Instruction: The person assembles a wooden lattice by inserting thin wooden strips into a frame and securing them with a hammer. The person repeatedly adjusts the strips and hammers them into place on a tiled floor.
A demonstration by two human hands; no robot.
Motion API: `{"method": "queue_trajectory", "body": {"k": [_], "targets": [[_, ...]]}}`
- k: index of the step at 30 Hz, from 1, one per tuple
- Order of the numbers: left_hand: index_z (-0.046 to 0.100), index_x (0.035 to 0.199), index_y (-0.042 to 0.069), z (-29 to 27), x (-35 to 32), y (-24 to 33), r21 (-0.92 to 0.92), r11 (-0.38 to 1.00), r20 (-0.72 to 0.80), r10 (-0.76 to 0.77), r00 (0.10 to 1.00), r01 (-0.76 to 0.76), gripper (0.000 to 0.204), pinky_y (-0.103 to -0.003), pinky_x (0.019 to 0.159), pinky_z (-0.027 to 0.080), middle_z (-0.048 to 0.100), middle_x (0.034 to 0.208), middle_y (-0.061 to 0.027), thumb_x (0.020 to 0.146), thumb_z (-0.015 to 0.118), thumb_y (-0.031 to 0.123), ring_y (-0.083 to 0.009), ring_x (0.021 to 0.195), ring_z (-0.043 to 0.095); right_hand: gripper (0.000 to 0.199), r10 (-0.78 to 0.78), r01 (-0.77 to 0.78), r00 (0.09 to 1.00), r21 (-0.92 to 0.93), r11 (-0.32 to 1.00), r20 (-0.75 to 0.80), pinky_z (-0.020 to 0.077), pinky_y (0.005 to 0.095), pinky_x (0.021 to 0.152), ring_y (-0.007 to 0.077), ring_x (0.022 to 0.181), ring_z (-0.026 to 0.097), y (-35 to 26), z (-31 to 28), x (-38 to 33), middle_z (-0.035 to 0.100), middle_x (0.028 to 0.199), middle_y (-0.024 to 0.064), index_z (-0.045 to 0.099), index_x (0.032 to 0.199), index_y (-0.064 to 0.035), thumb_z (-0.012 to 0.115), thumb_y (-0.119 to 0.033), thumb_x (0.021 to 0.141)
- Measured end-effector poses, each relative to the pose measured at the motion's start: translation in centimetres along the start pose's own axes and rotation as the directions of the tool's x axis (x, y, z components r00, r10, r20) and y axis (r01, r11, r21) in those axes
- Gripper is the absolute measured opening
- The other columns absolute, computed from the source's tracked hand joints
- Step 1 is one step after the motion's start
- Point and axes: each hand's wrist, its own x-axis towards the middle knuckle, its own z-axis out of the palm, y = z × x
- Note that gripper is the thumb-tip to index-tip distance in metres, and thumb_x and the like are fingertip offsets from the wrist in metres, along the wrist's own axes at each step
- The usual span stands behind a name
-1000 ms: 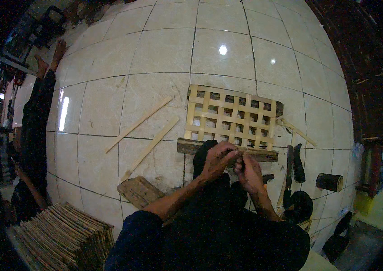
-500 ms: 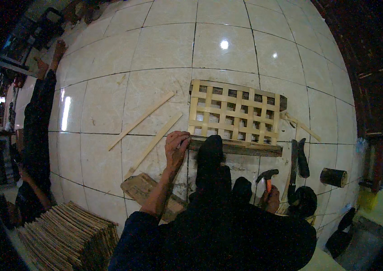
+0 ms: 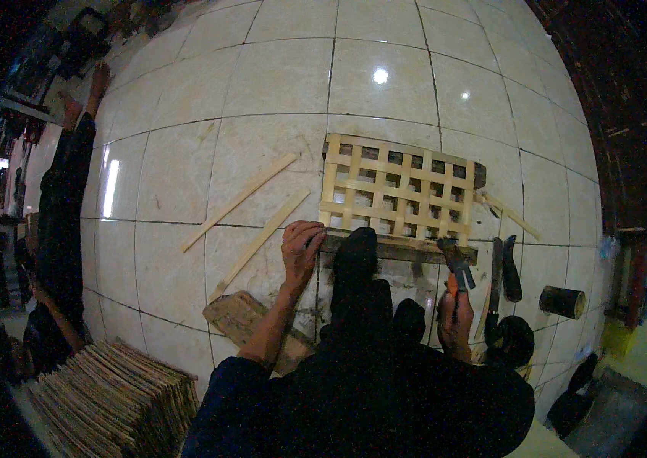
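A woven lattice panel of pale bamboo strips (image 3: 396,191) lies flat on the tiled floor, its near edge resting on a dark wooden bar (image 3: 407,248). My left hand (image 3: 300,246) presses on the lattice's near left corner, fingers curled over the bar's end. My right hand (image 3: 455,313) grips a hammer (image 3: 455,261) by the handle, its head raised just above the right part of the bar. My dark-clad foot (image 3: 355,256) rests against the bar between both hands.
Two loose bamboo strips (image 3: 251,221) lie to the left of the lattice. A wooden block (image 3: 236,314) sits near my left arm. Dark tools (image 3: 505,267) and a dark cylinder (image 3: 562,301) lie right. A stack of strips (image 3: 113,397) is lower left; another person (image 3: 60,229) sits left.
My hands, together a second ago, have separated: the left went to the lattice's left corner, the right dropped, took the hammer and now lifts it toward the bar.
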Motion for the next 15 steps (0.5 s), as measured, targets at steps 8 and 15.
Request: {"method": "queue_trajectory", "body": {"k": [8,15], "targets": [[0.069,0.091,0.006,0.0,-0.1,-0.5,0.06,0.991,0.0,0.122,0.993,-0.121,0.017,-0.038,0.093,0.04,0.069,0.099,-0.0069,0.075,0.071,0.003,-0.0273,0.101,0.059,0.027,-0.29,0.361,0.838,-0.07,0.93,0.462,0.0422,0.0437,0.053,0.0346,0.057,0.058,-9.1,5.4,4.5,0.056,0.068,0.0218,0.044,0.116,-0.0041,0.039,-0.026,0.101],[0.068,0.092,0.009,0.5,-1.2,-1.9,0.065,0.996,-0.015,0.056,0.998,-0.055,0.017,-0.04,0.097,0.038,0.069,0.105,-0.0047,0.075,0.069,0.007,-0.0272,0.111,0.055,0.029,-0.162,0.339,0.789,-0.2,0.919,0.593,0.0405,0.0475,0.053,0.0402,0.057,0.055,-10.0,10.3,6.5,0.054,0.065,0.0229,0.042,0.113,-0.0065,0.037,-0.033,0.102]]}}
